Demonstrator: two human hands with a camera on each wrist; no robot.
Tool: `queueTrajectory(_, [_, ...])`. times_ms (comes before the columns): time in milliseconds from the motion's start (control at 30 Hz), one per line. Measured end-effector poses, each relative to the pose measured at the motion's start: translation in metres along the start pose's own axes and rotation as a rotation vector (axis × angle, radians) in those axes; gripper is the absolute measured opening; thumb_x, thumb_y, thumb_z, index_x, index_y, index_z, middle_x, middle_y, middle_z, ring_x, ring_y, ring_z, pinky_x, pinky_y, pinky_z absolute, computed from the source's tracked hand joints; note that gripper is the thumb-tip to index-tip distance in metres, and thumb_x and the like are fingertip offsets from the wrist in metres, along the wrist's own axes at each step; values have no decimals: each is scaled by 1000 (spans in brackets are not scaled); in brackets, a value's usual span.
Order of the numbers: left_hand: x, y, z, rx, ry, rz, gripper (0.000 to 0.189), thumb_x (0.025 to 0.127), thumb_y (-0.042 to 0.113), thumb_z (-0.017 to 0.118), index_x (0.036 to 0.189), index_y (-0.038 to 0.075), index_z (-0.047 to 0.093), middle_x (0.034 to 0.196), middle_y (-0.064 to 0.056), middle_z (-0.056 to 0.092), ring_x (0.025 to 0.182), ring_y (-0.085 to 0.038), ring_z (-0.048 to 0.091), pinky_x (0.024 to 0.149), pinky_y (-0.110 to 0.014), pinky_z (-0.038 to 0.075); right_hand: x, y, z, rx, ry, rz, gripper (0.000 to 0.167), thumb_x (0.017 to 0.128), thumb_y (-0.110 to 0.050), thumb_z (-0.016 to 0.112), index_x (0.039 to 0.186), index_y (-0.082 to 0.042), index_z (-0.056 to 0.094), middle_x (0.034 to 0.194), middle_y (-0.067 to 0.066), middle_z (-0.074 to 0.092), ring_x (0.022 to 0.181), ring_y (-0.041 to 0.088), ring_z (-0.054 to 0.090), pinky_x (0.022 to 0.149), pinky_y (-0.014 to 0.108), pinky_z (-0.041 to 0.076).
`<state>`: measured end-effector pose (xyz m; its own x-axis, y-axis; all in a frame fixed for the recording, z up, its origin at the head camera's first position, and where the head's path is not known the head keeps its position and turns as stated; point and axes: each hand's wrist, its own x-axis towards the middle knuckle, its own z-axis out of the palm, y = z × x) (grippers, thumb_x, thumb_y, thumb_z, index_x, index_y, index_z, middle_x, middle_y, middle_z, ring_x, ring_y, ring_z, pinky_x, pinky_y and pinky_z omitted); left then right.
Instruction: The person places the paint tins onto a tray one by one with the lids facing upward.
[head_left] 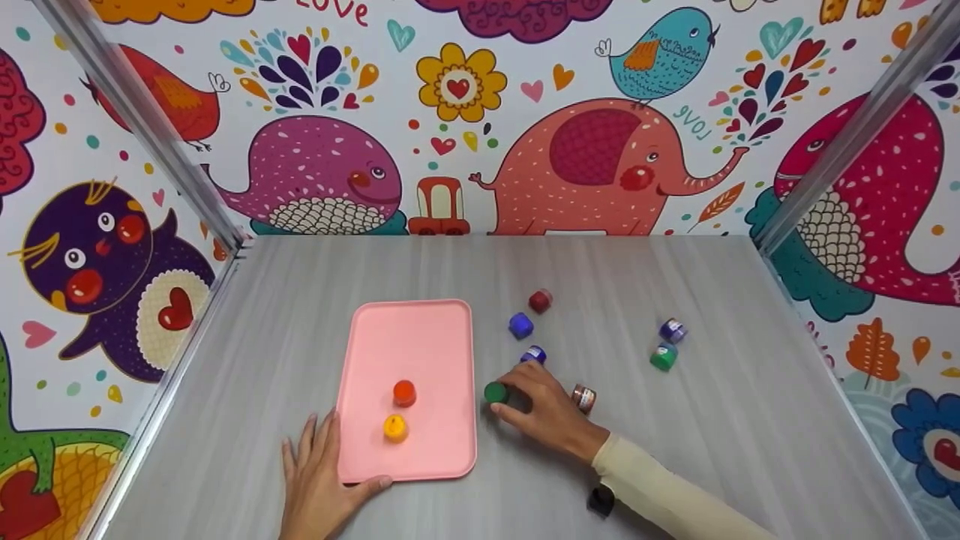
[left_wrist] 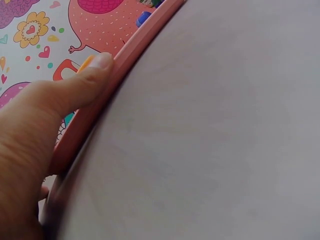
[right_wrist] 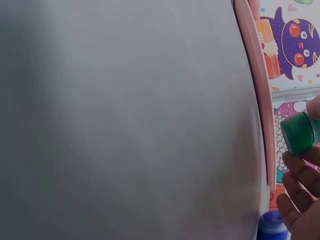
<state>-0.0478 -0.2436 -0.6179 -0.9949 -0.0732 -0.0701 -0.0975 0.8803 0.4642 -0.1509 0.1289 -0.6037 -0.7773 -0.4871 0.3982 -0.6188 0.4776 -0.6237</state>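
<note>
My right hand (head_left: 546,409) pinches a small green paint jar (head_left: 495,392) between thumb and fingers, just off the right edge of the pink tray (head_left: 412,337). In the right wrist view the green jar's lid faces the tray side. My left hand (head_left: 319,476) rests at the tray's near left corner, fingers spread along its left side. Its thumb (left_wrist: 92,82) presses on the rim in the left wrist view. On the tray stand an orange paint jar (head_left: 404,394) and, nearer me, a yellow paint jar (head_left: 395,428).
Beyond my right hand lie blue jars (head_left: 521,325) and a red jar (head_left: 540,301). A brown jar (head_left: 584,398) is beside that hand's wrist. Farther right, a dark purple jar (head_left: 673,331) touches another green jar (head_left: 664,357). A black jar-like object (head_left: 601,500) lies by the right sleeve.
</note>
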Motion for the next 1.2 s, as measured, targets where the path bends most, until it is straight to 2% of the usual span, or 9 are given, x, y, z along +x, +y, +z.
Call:
queueTrajectory(300, [0, 1, 0, -4, -17, -31, 152, 68, 90, 82, 170, -7, 27, 175, -32, 29, 163, -56, 11, 125, -76, -18, 11, -5, 12, 76, -30, 0, 24, 99, -23, 86, 120, -13, 79, 115, -7, 73, 113, 14, 63, 99, 32, 59])
queueTrajectory(667, [-1, 1, 1, -10, 11, -5, 149, 69, 88, 83, 170, -6, 27, 174, -32, 31, 164, -55, 10, 126, -77, -15, 18, -11, 22, 82, -28, -34, 27, 97, -21, 88, 121, -14, 79, 113, -5, 72, 112, 15, 62, 96, 34, 59])
queueTrajectory(800, [-2, 1, 1, -11, 30, 16, 147, 69, 86, 84, 170, -6, 28, 174, -31, 32, 163, -54, 12, 127, -78, -12, 19, -15, 25, 99, -70, -6, 27, 101, -27, 83, 125, -17, 79, 115, -8, 72, 116, 14, 61, 100, 33, 58])
queueTrajectory(1200, [-1, 2, 1, -12, -5, -14, 148, 69, 87, 84, 170, -6, 26, 174, -33, 28, 163, -56, 10, 125, -79, -14, 22, -21, 36, 138, -128, 16, 30, 102, -27, 81, 130, -17, 77, 126, -5, 72, 124, 17, 59, 107, 33, 58])
